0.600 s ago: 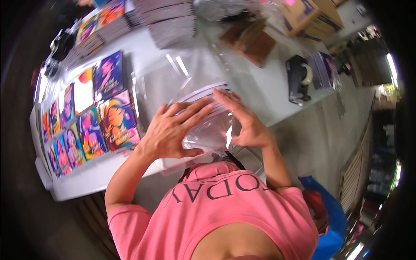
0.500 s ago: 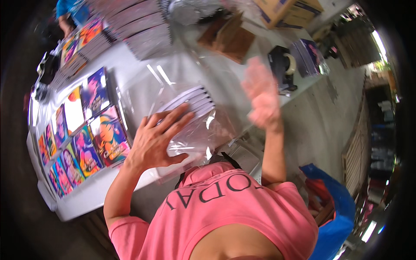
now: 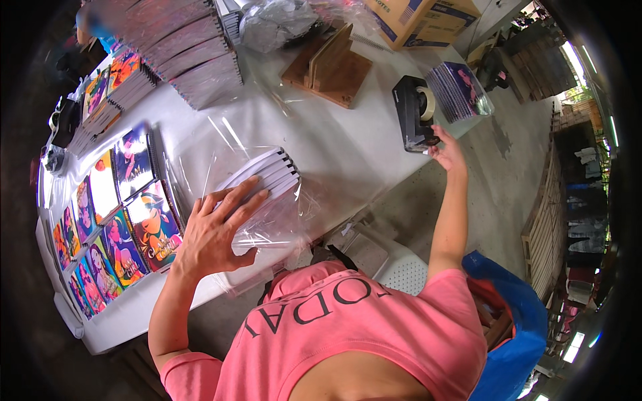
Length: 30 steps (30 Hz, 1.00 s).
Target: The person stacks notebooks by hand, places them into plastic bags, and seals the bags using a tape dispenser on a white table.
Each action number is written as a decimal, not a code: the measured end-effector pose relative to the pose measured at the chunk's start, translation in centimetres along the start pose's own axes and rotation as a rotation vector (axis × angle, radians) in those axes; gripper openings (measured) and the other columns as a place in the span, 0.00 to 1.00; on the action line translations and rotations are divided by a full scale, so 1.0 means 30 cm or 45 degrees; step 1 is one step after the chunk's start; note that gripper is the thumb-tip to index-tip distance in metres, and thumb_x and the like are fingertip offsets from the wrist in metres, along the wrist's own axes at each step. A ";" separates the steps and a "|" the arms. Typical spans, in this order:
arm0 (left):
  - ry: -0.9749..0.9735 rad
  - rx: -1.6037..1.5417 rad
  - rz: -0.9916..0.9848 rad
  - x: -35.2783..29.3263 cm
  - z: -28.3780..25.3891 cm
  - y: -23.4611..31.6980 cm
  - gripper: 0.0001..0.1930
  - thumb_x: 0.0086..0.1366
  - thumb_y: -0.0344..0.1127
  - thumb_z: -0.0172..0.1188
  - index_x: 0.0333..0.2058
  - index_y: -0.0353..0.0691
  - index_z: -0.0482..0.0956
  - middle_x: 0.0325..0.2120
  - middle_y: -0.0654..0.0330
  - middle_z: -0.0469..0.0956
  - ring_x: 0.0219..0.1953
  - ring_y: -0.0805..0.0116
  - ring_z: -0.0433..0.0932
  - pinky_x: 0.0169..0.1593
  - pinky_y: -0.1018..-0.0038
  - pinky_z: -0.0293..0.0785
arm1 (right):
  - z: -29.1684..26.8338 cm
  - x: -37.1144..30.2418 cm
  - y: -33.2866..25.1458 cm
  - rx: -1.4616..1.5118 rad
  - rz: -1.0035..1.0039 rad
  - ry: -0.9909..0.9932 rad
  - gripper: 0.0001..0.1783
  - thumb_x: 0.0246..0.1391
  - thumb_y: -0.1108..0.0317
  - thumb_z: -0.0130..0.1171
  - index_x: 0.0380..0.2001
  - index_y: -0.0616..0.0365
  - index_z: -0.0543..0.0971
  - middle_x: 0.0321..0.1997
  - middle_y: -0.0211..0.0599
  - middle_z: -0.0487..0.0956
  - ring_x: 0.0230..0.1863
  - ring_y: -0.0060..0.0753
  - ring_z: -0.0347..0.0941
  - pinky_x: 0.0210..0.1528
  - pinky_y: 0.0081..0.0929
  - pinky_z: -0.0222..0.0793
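Note:
My left hand [image 3: 217, 230] lies with fingers spread over a small stack of spiral-bound notebooks [image 3: 271, 170]. Clear plastic film [image 3: 234, 137] wraps loosely round the stack and reaches past it on the table. Out to the right, my right hand [image 3: 448, 152] has its fingers closed at the front end of a black tape dispenser [image 3: 408, 110]. A pale roll of tape [image 3: 428, 103] sits in the dispenser. What the fingertips pinch there is too small to make out.
Rows of colourful notebooks [image 3: 157, 224] lie at the left. Tall notebook stacks [image 3: 190, 50] stand behind, near another person's blue sleeve. A wooden stand [image 3: 328, 70], a cardboard box [image 3: 421, 20] and a wrapped notebook stack [image 3: 461, 90] are farther back. A blue bag [image 3: 515, 341] is beside me.
My right hand has moved right and downward to the tape dispenser, its fingers now closed there. My left hand stays on the notebooks. The whole view has shifted a little.

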State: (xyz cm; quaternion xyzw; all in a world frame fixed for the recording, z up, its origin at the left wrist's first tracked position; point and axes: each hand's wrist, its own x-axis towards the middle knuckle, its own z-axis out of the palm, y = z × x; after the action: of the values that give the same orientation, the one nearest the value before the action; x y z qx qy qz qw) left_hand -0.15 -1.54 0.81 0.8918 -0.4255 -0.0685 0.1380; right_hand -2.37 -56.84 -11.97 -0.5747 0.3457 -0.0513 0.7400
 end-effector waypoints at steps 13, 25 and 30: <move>0.010 -0.115 0.032 -0.007 0.005 -0.005 0.48 0.31 0.40 0.69 0.60 0.56 0.64 0.61 0.62 0.60 0.50 0.54 0.67 0.53 0.62 0.65 | 0.060 -0.196 0.039 -1.388 -0.798 0.867 0.10 0.54 0.68 0.58 0.39 0.53 0.84 0.35 0.37 0.82 0.31 0.23 0.75 0.42 0.30 0.69; -0.036 -0.074 0.059 -0.032 0.024 -0.039 0.49 0.31 0.43 0.71 0.59 0.71 0.63 0.63 0.65 0.56 0.54 0.54 0.63 0.53 0.59 0.65 | 1.154 -0.648 -0.221 -1.510 -0.424 -1.452 0.12 0.43 0.63 0.65 0.19 0.62 0.82 0.14 0.32 0.77 0.12 0.17 0.66 0.15 0.19 0.59; -0.003 -0.092 0.101 -0.017 0.023 -0.038 0.48 0.33 0.42 0.71 0.59 0.72 0.63 0.62 0.64 0.57 0.55 0.53 0.62 0.54 0.58 0.64 | 1.183 -0.618 -0.145 -1.990 -0.689 -1.219 0.21 0.37 0.53 0.69 0.13 0.63 0.80 0.11 0.37 0.75 0.15 0.31 0.73 0.21 0.30 0.67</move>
State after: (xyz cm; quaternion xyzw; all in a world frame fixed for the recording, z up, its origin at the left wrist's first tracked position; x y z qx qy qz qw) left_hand 0.20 -0.60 -0.20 0.8685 -0.4579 -0.0796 0.1722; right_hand 5.24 -20.59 3.84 -0.9269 -0.2018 0.2652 0.1727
